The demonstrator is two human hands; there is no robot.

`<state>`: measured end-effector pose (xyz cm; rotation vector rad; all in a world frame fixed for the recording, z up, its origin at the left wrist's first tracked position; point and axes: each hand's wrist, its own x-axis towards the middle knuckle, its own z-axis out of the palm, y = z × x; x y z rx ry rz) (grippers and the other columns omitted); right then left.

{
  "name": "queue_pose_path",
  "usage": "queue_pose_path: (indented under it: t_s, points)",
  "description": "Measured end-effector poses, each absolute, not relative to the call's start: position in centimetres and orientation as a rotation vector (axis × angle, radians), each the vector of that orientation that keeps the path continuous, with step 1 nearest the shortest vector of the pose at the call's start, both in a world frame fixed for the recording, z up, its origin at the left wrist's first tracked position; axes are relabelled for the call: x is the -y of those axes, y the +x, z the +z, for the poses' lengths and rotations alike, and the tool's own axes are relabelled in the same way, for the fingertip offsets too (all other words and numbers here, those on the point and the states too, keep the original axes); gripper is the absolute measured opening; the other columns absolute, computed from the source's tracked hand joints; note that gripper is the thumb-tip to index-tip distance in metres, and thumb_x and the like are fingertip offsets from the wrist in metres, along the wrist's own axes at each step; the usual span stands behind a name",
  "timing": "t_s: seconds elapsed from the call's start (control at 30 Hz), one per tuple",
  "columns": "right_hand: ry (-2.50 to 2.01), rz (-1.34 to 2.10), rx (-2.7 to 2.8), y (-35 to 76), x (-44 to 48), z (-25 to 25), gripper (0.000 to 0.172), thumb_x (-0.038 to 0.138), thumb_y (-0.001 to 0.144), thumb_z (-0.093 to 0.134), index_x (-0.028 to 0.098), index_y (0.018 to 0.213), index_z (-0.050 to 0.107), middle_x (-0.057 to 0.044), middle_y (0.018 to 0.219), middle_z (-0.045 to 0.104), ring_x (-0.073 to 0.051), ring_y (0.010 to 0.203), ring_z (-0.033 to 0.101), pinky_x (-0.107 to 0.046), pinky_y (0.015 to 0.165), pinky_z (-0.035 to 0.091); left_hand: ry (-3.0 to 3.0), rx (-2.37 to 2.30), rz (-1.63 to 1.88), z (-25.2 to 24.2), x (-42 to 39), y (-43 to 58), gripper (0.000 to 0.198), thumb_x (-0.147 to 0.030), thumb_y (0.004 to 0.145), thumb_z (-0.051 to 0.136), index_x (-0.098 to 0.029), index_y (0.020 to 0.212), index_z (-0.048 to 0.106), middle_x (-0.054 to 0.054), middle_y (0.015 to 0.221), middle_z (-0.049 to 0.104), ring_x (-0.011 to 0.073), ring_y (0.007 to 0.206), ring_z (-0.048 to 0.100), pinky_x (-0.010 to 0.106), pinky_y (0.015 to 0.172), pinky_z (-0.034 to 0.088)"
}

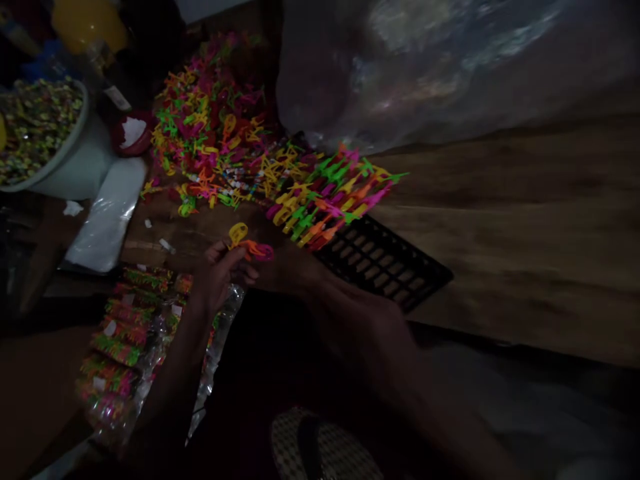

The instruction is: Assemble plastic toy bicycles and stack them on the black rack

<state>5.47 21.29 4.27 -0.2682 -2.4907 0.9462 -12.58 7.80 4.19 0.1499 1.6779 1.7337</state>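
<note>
My left hand (223, 273) is closed, thumb against fingers, on a few small plastic pieces with looped ends (256, 249), in yellow, orange and pink. My right hand (340, 297) is smeared by motion and dark, just in front of a black plastic basket (385, 260); its fingers cannot be made out. Neat rows of similar bright pieces (335, 200) lie over the basket's far left end. Behind my left hand spreads a loose heap of the same pieces (210, 133) in green, yellow, orange and pink.
On the left stands a pale bucket (95, 160) full of small mottled bits, beside a red bowl (143, 143) holding something white. Clear plastic bags (107, 220) lie nearby. Packed bags of bright pieces (120, 333) sit lower left. A large plastic sack (440, 87) covers the wooden surface's (525, 247) back.
</note>
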Motion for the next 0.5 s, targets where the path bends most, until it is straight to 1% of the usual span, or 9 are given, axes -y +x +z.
queue_pose_path:
  t_s: [0.07, 0.13, 0.23, 0.3, 0.43, 0.5]
  points:
    - [-0.124, 0.858, 2.503, 2.4, -19.8, 3.6, 0.024, 0.017, 0.098, 0.046, 0.017, 0.094, 0.069, -0.007, 0.083, 0.071, -0.018, 0.069, 0.065, -0.029, 0.062, 0.050, 0.079, -1.693, 1.747, 4.4, -6.7, -12.5, 0.044, -0.040, 0.060, 0.083, -0.016, 0.085, 0.056, -0.002, 0.063, 0.064, 0.0128, 0.044, 0.059, 0.022, 0.041, 0.048]
    - [-0.081, 0.819, 2.521, 1.1, -18.8, 3.3, 0.024, 0.017, 0.097, 0.045, 0.016, 0.089, 0.068, -0.006, 0.079, 0.070, -0.018, 0.068, 0.064, -0.029, 0.064, 0.049, 0.029, -1.735, 1.779, 4.4, -5.8, -12.8, 0.043, -0.039, 0.059, 0.082, -0.016, 0.083, 0.055, -0.002, 0.063, 0.063, 0.0116, 0.042, 0.057, 0.021, 0.040, 0.047]
    - [-0.061, 0.904, 2.569, 1.5, -18.7, 3.2, 0.021, 0.017, 0.098, 0.047, 0.017, 0.092, 0.067, -0.005, 0.079, 0.070, -0.016, 0.067, 0.064, -0.026, 0.065, 0.049, 0.029, -1.813, 1.831, 4.3, -5.3, -13.5, 0.040, -0.040, 0.062, 0.082, -0.016, 0.080, 0.056, -0.003, 0.062, 0.063, 0.0093, 0.041, 0.054, 0.019, 0.039, 0.043]
    - [-0.105, 0.947, 2.556, 2.0, -19.0, 3.2, 0.018, 0.017, 0.098, 0.047, 0.017, 0.095, 0.065, -0.004, 0.080, 0.069, -0.015, 0.067, 0.064, -0.024, 0.064, 0.049, 0.081, -1.820, 1.817, 4.1, -5.6, -13.6, 0.038, -0.041, 0.065, 0.081, -0.016, 0.082, 0.059, -0.002, 0.062, 0.063, 0.0085, 0.041, 0.053, 0.018, 0.039, 0.042]
    - [-0.138, 0.953, 2.417, 1.3, -18.8, 3.0, 0.018, 0.013, 0.097, 0.046, 0.016, 0.096, 0.063, -0.006, 0.082, 0.069, -0.016, 0.070, 0.066, -0.025, 0.062, 0.051, 0.172, -1.697, 1.782, 4.0, -6.2, -13.0, 0.036, -0.038, 0.069, 0.081, -0.015, 0.090, 0.063, 0.001, 0.069, 0.067, 0.0098, 0.047, 0.058, 0.020, 0.044, 0.047]
    - [-0.111, 0.989, 2.395, 0.6, -18.4, 2.9, 0.019, 0.012, 0.096, 0.046, 0.017, 0.094, 0.064, -0.006, 0.080, 0.070, -0.017, 0.069, 0.066, -0.027, 0.061, 0.053, 0.169, -1.637, 1.817, 3.9, -6.0, -12.7, 0.033, -0.037, 0.069, 0.081, -0.015, 0.088, 0.064, 0.001, 0.069, 0.067, 0.0095, 0.048, 0.058, 0.019, 0.045, 0.048]
